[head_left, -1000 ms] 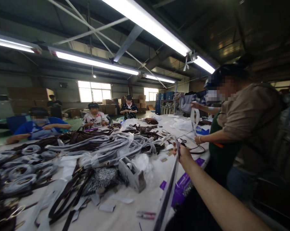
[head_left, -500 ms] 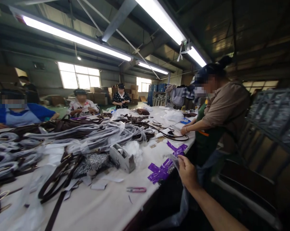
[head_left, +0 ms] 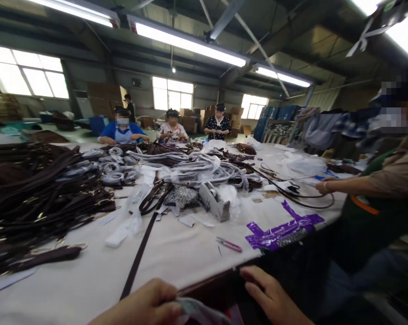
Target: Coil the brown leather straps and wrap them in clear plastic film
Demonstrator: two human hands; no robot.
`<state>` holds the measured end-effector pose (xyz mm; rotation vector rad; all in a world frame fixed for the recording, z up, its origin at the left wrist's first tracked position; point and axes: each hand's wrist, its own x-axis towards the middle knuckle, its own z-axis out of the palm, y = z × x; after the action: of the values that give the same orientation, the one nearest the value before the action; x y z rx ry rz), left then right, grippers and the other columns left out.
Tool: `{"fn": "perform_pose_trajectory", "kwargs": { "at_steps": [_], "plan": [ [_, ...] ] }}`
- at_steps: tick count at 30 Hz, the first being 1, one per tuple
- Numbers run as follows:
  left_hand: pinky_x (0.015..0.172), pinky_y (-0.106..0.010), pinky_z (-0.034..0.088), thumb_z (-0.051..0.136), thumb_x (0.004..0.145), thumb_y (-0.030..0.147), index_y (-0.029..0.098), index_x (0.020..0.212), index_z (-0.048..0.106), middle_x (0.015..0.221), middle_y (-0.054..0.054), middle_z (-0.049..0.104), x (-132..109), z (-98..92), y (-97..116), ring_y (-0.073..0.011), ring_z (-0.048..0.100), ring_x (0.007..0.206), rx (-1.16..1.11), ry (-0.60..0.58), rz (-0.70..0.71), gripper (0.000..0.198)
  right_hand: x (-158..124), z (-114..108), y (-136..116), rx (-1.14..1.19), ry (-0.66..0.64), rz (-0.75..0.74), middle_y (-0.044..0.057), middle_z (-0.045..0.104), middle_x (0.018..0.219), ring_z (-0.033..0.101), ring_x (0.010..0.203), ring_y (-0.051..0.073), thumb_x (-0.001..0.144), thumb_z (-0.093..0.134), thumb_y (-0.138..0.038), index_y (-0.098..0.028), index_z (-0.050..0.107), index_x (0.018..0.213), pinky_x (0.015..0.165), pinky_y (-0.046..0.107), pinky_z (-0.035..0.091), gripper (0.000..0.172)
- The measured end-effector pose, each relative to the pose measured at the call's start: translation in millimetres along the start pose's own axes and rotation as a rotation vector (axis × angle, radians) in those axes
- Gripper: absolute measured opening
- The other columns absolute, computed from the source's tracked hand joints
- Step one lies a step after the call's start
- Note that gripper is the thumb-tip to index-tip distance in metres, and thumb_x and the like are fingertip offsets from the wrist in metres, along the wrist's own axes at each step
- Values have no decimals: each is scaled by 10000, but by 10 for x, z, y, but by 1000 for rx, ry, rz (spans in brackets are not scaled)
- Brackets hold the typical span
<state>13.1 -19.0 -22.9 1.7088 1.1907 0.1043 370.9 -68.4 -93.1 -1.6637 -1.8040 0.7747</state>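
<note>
At the bottom edge, my left hand [head_left: 153, 300] is closed on a greyish, translucent piece of plastic [head_left: 199, 311]. Most of that piece hangs below the picture. My right hand [head_left: 273, 295] is just off the table's near edge, fingers stretched out, with nothing visible in them. Pink-handled thread snips [head_left: 229, 244] lie on the white-covered table [head_left: 187, 246] beyond my hands. Purple tape [head_left: 281, 232] sticks to the table edge further right. A long dark brown strap [head_left: 141, 253] runs toward my left hand.
Dark brown straps with metal hooks [head_left: 48, 203] heap up on the left. Plastic-wrapped straps [head_left: 197, 164] fill the middle, behind a grey tape dispenser [head_left: 214, 202]. A co-worker [head_left: 376, 189] stands at the right edge, handling a strap. Several others sit or stand across the table.
My view has swung left. My right hand, which gripped a translucent plastic strip, now has its fingers stretched out. My left hand has come into view, holding plastic.
</note>
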Motion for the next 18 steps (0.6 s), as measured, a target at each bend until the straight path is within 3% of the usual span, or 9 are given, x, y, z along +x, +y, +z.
{"fn": "perform_pose_trajectory", "kwargs": {
  "at_steps": [2, 3, 5, 6, 8, 12, 15, 18],
  "plan": [
    [523, -219, 384, 641, 807, 426, 185, 783, 725, 657, 27, 632, 83, 76, 229, -129, 494, 583, 23, -120, 129, 257, 177, 203, -620, 180, -87, -179, 131, 618, 1347, 550, 1259, 293, 959, 464, -570, -202, 621, 1314, 1103, 425, 413, 535],
    [533, -221, 387, 616, 819, 394, 187, 820, 737, 676, 20, 652, 103, 91, 338, -129, 498, 583, 17, -156, 208, 240, 250, 304, -886, 247, -159, -242, 131, 655, 1276, 591, 1178, 288, 956, 448, -592, -192, 629, 1298, 1046, 416, 451, 557],
    [595, -224, 423, 563, 840, 322, 205, 937, 748, 788, 4, 712, 111, 46, 489, -142, 554, 648, -9, -178, 340, 240, 360, 467, -1245, 425, -380, -201, 89, 716, 914, 645, 810, 222, 921, 457, -660, -155, 686, 1154, 739, 329, 532, 601],
    [615, -227, 430, 565, 834, 305, 208, 967, 746, 825, -2, 724, 101, -13, 514, -149, 571, 678, 10, -152, 369, 244, 399, 514, -1323, 491, -429, -141, 53, 677, 772, 588, 662, 178, 891, 493, -684, -142, 696, 1103, 606, 284, 485, 616],
    [628, -233, 427, 593, 816, 306, 201, 969, 740, 838, -9, 722, 61, -180, 452, -159, 578, 706, 92, -62, 351, 237, 462, 529, -1305, 522, -432, -35, 8, 591, 658, 468, 559, 123, 832, 600, -668, -127, 716, 1005, 508, 239, 366, 579],
    [594, -231, 411, 597, 835, 387, 174, 954, 724, 743, 2, 651, -9, -486, 85, -146, 549, 656, 29, 98, 194, 275, 546, 401, -978, 429, -312, -4, -11, 510, 633, 404, 596, 109, 806, 699, -545, -123, 698, 780, 536, 244, 298, 423],
    [541, -234, 381, 580, 856, 449, 140, 906, 704, 619, 15, 575, 15, -538, -108, -134, 505, 568, -149, 224, 121, 337, 541, 392, -845, 456, -245, 2, -33, 439, 599, 357, 575, 101, 827, 674, -550, -127, 670, 775, 524, 248, 265, 426],
    [564, -242, 400, 593, 855, 447, 135, 855, 690, 592, 20, 556, 80, -463, -138, -134, 511, 566, -275, 369, 166, 327, 498, 457, -838, 465, -201, 11, -46, 418, 577, 345, 550, 97, 848, 652, -562, -130, 660, 817, 505, 244, 253, 433]
  ]
}}
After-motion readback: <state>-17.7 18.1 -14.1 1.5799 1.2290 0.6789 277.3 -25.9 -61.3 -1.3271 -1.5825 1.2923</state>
